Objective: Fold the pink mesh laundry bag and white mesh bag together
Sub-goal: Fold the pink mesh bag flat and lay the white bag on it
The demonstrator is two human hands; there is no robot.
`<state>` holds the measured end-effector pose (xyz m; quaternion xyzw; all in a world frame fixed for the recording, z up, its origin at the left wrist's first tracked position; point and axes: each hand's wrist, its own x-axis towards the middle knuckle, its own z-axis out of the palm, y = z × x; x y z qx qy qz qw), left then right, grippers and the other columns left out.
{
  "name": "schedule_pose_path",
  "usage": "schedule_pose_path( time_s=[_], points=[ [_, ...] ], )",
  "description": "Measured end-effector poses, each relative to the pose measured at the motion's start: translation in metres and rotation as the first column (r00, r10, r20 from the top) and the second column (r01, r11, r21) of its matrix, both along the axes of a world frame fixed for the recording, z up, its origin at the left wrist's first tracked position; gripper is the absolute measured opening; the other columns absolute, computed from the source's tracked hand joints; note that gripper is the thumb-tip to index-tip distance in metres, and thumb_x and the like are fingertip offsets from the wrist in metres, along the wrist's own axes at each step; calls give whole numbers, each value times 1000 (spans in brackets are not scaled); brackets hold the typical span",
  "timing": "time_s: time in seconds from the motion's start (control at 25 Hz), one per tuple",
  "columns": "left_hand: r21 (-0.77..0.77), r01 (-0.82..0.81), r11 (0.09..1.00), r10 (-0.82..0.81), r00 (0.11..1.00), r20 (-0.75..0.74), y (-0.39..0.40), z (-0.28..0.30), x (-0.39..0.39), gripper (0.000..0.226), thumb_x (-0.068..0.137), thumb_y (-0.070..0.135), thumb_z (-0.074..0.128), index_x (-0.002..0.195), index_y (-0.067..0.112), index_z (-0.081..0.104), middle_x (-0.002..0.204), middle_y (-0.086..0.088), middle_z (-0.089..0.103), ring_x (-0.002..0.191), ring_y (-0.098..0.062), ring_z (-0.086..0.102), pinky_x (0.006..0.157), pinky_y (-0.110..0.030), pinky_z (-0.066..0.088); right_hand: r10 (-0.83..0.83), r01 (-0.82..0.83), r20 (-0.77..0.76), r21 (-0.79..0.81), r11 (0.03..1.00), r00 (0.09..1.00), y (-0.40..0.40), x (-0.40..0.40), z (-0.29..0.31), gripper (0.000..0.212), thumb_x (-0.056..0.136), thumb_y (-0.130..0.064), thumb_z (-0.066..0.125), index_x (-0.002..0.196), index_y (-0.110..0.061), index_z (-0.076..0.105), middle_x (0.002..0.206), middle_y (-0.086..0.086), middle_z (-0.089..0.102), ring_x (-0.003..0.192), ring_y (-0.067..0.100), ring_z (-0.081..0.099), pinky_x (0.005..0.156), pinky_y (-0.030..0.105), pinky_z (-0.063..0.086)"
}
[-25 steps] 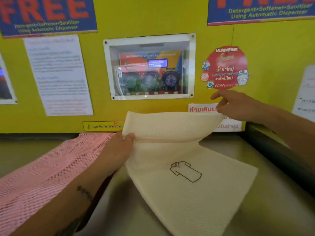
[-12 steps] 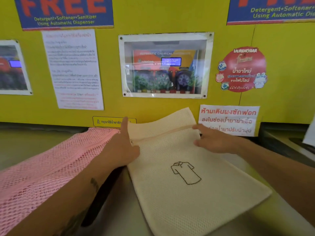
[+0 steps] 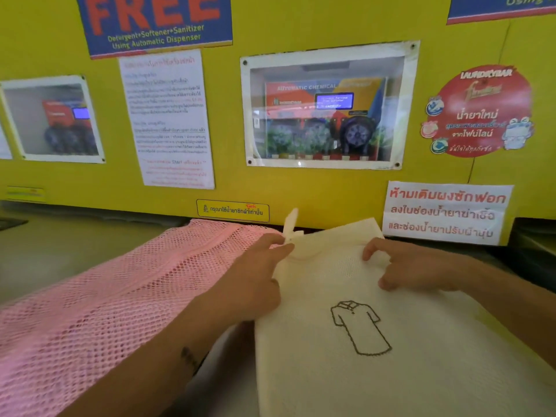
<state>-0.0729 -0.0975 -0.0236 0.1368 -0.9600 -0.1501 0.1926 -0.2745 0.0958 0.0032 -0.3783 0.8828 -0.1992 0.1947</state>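
The white mesh bag [image 3: 421,341], cream-coloured with a stitched shirt outline, lies flat on the grey countertop at the centre right. The pink mesh laundry bag [image 3: 114,296] lies spread out to its left, partly under my left forearm. My left hand [image 3: 255,284] pinches the white bag's top left corner, where a small tab sticks up. My right hand [image 3: 412,266] rests with curled fingers on the white bag's upper edge, pressing it down.
A yellow panel wall [image 3: 301,19] with posters, a windowed dispenser [image 3: 328,106] and a Thai warning sign [image 3: 445,212] stands right behind the bags. Grey countertop [image 3: 60,251] extends to the left; a dark recess [image 3: 529,251] lies at the right.
The white bag's top flap, lifted a second ago, has been laid down flat. My right hand came down onto the bag's top edge; my left hand now pinches the corner tab.
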Motion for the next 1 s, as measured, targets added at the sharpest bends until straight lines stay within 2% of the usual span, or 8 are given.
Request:
schedule_pose_path(
  time_s=[0.2, 0.36, 0.48, 0.64, 0.76, 0.84, 0.92, 1.0],
  points=[
    [135, 47, 990, -17, 977, -214, -24, 33, 19, 67, 81, -13, 45, 137, 25, 55, 148, 9, 42, 132, -8, 40, 105, -12, 27, -33, 74, 160, -253, 965, 987, 3, 24, 34, 28, 86, -10, 68, 107, -28, 72, 116, -3, 56, 106, 21, 55, 86, 34, 44],
    [289, -41, 956, 113, 965, -238, -78, 89, 57, 61, 86, -10, 43, 129, 28, 62, 128, 7, 58, 89, -4, 60, 65, -5, 47, -46, 246, 350, -553, 796, 935, -23, 62, 70, 22, 85, -3, 65, 100, -15, 76, 95, 7, 73, 88, 26, 67, 75, 36, 51],
    [186, -164, 969, 196, 967, -165, -140, 114, 87, 58, 88, -3, 47, 128, 37, 61, 130, 2, 58, 94, -12, 59, 65, -14, 49, 55, 308, 522, -583, 752, 851, -62, 101, 75, 26, 86, 0, 60, 108, -6, 71, 102, 11, 73, 92, 28, 67, 76, 39, 53],
    [74, -390, 918, 394, 917, -55, -208, 85, 114, 56, 87, -3, 46, 129, 31, 61, 140, -9, 52, 98, -23, 60, 75, -28, 51, 140, 224, 565, -526, 821, 813, -128, 168, 38, 38, 86, 10, 57, 124, 16, 54, 100, 20, 66, 80, 24, 66, 61, 32, 60],
    [-54, -421, 905, 424, 904, 49, -232, 30, 129, 49, 88, 1, 50, 132, 20, 58, 145, -9, 47, 128, -27, 46, 101, -35, 39, 150, 47, 483, -371, 928, 863, -163, 194, 2, 50, 85, 6, 64, 132, 14, 49, 102, 11, 61, 85, 25, 68, 61, 28, 60],
    [-57, -400, 915, 404, 905, 131, -238, 5, 138, 44, 93, 24, 55, 137, 21, 52, 149, -7, 41, 136, -26, 37, 111, -38, 30, 162, -115, 212, -216, 970, 964, -174, 196, -7, 53, 83, -12, 71, 135, -8, 58, 91, -9, 58, 80, 10, 64, 61, 21, 52],
    [-11, -347, 938, 341, 916, 210, -238, -4, 144, 54, 93, 49, 50, 141, 26, 46, 154, -3, 37, 141, -23, 31, 116, -41, 25, 201, -206, -67, -77, 976, 977, -177, 195, -4, 50, 81, -28, 72, 130, -20, 63, 79, -20, 51, 75, -2, 53, 61, 16, 39],
    [49, -266, 963, 243, 928, 282, -235, -6, 150, 59, 92, 57, 43, 143, 28, 43, 156, 0, 34, 143, -21, 29, 117, -40, 22, 196, -197, -162, 14, 980, 967, -175, 195, 1, 46, 81, -36, 71, 126, -23, 66, 79, -21, 52, 77, -3, 53, 62, 16, 37]
  ],
)
